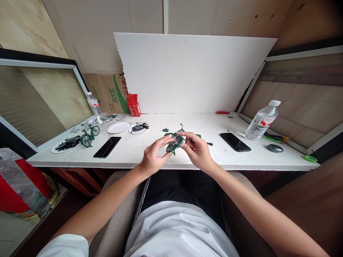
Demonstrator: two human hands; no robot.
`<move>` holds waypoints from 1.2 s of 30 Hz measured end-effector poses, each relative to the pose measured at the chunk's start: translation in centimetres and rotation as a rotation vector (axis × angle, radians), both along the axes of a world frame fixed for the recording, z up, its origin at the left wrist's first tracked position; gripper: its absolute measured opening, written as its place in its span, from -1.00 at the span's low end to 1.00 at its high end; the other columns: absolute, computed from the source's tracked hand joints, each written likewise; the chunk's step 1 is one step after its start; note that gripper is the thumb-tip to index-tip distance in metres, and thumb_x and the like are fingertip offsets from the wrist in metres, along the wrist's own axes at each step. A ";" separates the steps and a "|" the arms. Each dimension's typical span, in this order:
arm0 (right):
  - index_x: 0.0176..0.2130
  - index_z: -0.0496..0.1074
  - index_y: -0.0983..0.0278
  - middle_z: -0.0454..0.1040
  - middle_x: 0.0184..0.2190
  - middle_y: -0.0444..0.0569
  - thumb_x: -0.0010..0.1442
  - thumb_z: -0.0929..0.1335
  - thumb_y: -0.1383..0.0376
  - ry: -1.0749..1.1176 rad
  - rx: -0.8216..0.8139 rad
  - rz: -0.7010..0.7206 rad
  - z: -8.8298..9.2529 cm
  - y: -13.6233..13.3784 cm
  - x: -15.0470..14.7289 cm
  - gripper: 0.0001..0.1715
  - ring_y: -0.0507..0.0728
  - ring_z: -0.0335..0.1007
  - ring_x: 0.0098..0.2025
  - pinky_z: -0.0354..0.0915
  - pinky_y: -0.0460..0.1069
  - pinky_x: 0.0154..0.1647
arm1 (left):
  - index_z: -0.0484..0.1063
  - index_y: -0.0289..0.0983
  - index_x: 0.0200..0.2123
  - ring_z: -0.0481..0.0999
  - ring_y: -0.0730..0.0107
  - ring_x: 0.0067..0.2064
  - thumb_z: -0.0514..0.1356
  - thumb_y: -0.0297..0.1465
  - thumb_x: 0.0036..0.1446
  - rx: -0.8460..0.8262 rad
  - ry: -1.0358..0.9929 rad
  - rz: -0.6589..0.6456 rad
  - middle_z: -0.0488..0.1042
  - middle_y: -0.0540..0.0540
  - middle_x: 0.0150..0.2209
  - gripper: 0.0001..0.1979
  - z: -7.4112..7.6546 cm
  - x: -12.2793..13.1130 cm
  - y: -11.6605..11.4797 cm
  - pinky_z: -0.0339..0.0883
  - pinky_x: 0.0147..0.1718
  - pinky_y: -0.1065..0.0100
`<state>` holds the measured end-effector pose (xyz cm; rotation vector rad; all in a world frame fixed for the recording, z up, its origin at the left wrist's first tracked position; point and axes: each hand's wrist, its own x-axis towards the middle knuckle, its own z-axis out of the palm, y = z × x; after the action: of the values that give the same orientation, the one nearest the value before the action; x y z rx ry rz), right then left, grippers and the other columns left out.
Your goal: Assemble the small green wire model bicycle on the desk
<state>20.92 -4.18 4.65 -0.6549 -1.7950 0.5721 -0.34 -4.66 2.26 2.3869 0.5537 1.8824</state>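
Both hands hold a small green model bicycle (175, 142) just above the front part of the white table (166, 159). My left hand (153, 157) pinches it from the left with thumb and fingers closed on a wheel. My right hand (197, 149) grips its right side, fingers curled round the frame. A few loose green parts (165, 130) lie on the table just behind the model.
A finished green model bicycle (89, 134) stands at the left near paper plates (118, 127) holding dark parts. Two black phones (107, 146) (235, 141) lie flat on either side. A water bottle (261, 121) lies at the right, another bottle (93, 102) and a cardboard box (109, 92) at the back left.
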 end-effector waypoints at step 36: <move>0.09 0.65 0.19 0.17 -0.54 -0.23 0.29 0.51 -0.11 -0.105 0.086 -0.153 1.1 0.1 1.1 -0.44 0.04 0.04 -0.48 0.15 -0.02 -0.38 | 0.58 -0.27 -0.03 0.70 0.24 -0.07 0.44 -0.34 0.24 -0.397 -0.165 -0.028 0.67 -0.19 -0.10 -0.74 1.0 0.8 -0.6 0.64 -0.11 0.31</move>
<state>22.02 -4.05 5.78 -0.7671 -1.8370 0.3615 0.50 -5.27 3.30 1.9617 0.7891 1.7392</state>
